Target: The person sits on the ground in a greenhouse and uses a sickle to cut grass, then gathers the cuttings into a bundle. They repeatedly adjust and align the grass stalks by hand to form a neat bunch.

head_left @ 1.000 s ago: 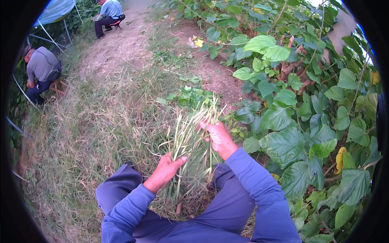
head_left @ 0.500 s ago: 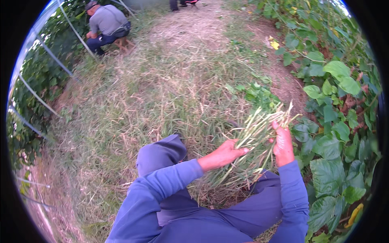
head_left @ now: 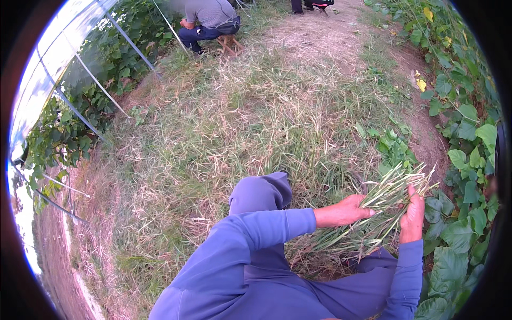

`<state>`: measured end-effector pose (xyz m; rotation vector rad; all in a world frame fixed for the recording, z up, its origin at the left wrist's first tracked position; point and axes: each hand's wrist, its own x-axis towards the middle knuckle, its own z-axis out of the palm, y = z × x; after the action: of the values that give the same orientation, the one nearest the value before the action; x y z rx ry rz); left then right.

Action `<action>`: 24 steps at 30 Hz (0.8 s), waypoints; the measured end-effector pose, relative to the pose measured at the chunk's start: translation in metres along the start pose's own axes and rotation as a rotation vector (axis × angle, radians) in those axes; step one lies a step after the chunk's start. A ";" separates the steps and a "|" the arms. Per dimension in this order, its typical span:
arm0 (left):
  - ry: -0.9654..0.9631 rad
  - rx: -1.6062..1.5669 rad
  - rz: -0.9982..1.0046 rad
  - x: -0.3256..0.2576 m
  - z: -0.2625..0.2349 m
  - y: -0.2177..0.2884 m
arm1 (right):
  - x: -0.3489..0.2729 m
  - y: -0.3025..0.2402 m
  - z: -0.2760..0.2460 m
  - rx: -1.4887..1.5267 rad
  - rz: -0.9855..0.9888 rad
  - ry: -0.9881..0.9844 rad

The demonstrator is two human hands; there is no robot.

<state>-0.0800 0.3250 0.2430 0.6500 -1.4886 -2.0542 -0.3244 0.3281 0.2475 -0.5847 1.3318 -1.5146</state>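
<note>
Between my hands is a loose bundle of cut grass stalks (head_left: 388,198), pale at the upper ends and greener below. My left hand (head_left: 344,211) grips it from the left side, its thumb lying over the stalks. On the other side my right hand (head_left: 412,215) closes round the upper right part, fingers partly hidden by the stems. The bundle's lower ends spread out over my right knee and the grass beneath.
Matted dry and green grass (head_left: 224,138) covers the ground. Leafy vines (head_left: 458,234) border the right side. Metal poles (head_left: 80,112) and more vines stand at left. A person (head_left: 210,21) sits on a wooden stool (head_left: 229,45); another person's legs (head_left: 304,6) show at the far end.
The whole view has swung left, so hands, bundle and the seated person appear farther right. Both hands keep their hold on the grass stalks.
</note>
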 end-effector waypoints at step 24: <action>0.017 0.111 0.010 0.004 0.000 -0.010 | 0.017 0.012 -0.010 0.211 -0.003 -0.015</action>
<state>-0.0840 0.3249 0.2327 0.6997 -1.6020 -1.9652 -0.3351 0.3188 0.2290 -0.4629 1.1424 -1.6259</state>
